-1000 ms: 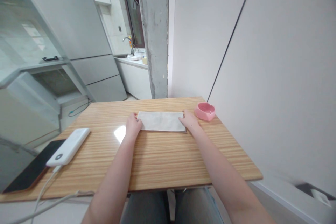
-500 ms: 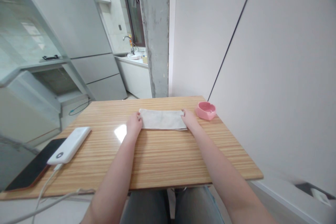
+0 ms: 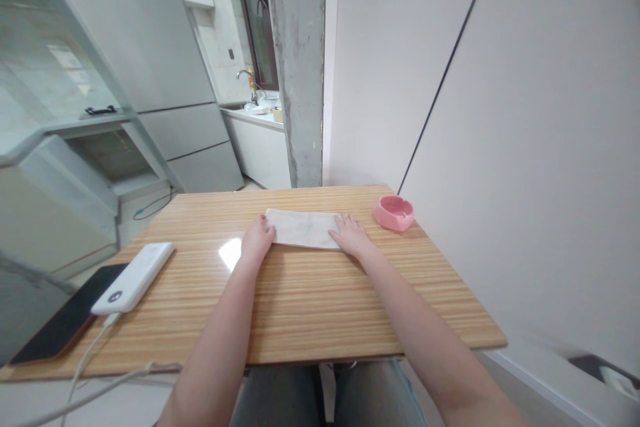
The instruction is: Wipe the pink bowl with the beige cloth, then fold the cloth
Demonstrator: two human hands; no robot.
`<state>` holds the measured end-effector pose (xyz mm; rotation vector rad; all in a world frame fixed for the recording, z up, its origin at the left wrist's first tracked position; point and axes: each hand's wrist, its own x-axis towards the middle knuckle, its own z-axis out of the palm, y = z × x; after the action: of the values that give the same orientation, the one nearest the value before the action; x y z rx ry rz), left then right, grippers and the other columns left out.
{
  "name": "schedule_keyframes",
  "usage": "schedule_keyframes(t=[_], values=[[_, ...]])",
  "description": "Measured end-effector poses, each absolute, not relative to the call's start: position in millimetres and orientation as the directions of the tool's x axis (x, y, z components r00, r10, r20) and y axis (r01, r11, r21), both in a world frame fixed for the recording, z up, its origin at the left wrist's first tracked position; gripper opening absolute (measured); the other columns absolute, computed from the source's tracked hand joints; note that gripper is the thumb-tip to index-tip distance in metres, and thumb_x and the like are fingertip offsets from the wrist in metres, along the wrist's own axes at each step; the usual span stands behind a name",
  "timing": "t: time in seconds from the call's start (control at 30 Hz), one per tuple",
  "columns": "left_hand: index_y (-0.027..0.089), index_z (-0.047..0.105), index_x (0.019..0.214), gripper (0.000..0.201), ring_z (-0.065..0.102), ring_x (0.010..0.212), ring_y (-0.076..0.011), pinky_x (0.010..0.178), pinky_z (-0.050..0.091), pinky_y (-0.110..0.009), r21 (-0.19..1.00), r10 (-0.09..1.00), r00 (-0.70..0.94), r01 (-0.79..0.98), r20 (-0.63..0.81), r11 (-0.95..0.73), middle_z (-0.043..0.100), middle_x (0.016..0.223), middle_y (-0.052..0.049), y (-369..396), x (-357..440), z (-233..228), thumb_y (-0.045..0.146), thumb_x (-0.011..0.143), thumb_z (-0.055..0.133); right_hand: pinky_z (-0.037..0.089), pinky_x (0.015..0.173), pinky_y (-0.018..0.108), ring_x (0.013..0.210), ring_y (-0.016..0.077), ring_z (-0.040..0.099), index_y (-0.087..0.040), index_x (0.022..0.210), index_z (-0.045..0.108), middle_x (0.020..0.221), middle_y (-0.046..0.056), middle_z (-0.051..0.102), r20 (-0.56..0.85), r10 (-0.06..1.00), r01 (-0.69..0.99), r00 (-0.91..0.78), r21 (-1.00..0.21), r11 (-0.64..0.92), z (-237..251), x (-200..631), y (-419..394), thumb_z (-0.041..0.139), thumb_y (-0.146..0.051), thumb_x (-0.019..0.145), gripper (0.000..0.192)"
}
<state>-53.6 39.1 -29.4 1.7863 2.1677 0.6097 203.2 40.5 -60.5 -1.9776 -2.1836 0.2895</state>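
A folded white cloth point(image 3: 303, 228) lies flat near the far edge of the wooden table point(image 3: 300, 293). My left hand point(image 3: 257, 242) rests on the cloth's left end, fingers curled over the edge. My right hand point(image 3: 349, 236) lies flat on the cloth's right end with fingers spread, covering that end. Neither hand lifts the cloth off the table.
A pink ashtray point(image 3: 393, 212) sits at the table's far right corner, near the wall. A white power bank point(image 3: 133, 277) with a cable and a dark phone point(image 3: 63, 322) lie at the left edge. A fridge point(image 3: 150, 60) and a concrete pillar point(image 3: 299, 67) stand beyond.
My right hand has slid leftward along the cloth, so the visible cloth looks shorter. My left hand has stayed almost still.
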Motion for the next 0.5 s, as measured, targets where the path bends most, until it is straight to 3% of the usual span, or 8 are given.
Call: schedule_keyframes(t=[0.17, 0.3, 0.4, 0.5], values=[[0.011, 0.029, 0.139, 0.072, 0.063, 0.080, -0.0213, 0.075, 0.047, -0.031, 0.690, 0.980, -0.194, 0.715, 0.042, 0.112, 0.065, 0.089, -0.008, 40.6, -59.7, -29.1, 0.020, 0.072, 0.054, 0.017, 0.109, 0.048, 0.138, 0.0308, 0.021, -0.016, 0.139, 0.036, 0.150, 0.014, 0.029, 0.026, 0.997, 0.953, -0.067, -0.296, 0.072, -56.9, 201.3, 38.5, 0.038, -0.046, 0.090, 0.057], [0.015, 0.039, 0.132, 0.062, 0.059, 0.074, -0.0170, 0.074, 0.047, -0.029, 0.733, 0.888, -0.368, 0.678, 0.276, 0.053, 0.059, 0.087, -0.005, 39.8, -64.1, -23.0, 0.017, 0.071, 0.051, 0.023, 0.106, 0.044, 0.133, 0.0270, 0.032, -0.019, 0.128, 0.050, 0.143, 0.015, 0.038, 0.082, 0.989, 0.930, -0.123, -0.339, 0.144, -42.8, 205.9, 34.5, 0.052, -0.044, 0.084, 0.050], [0.017, 0.040, 0.129, 0.053, 0.056, 0.079, -0.0153, 0.082, 0.046, -0.029, 0.700, 0.763, -0.399, 0.707, 0.509, -0.098, 0.059, 0.097, -0.005, 33.2, -48.7, -16.8, 0.016, 0.076, 0.046, 0.024, 0.104, 0.044, 0.130, 0.0270, 0.035, -0.022, 0.122, 0.055, 0.141, 0.013, 0.041, 0.079, 0.975, 0.897, -0.207, -0.383, 0.221, -37.2, 204.3, 30.3, 0.064, -0.046, 0.074, 0.054], [0.017, 0.045, 0.125, 0.046, 0.054, 0.087, -0.0174, 0.091, 0.042, -0.033, 0.547, 0.776, -0.128, 0.779, 0.617, -0.306, 0.060, 0.096, -0.006, 23.0, -14.6, -16.1, 0.015, 0.079, 0.045, 0.026, 0.102, 0.044, 0.125, 0.0268, 0.040, -0.025, 0.118, 0.057, 0.135, 0.010, 0.047, 0.071, 0.969, 0.871, -0.235, -0.428, 0.242, -39.0, 197.5, 29.6, 0.067, -0.051, 0.069, 0.056]])
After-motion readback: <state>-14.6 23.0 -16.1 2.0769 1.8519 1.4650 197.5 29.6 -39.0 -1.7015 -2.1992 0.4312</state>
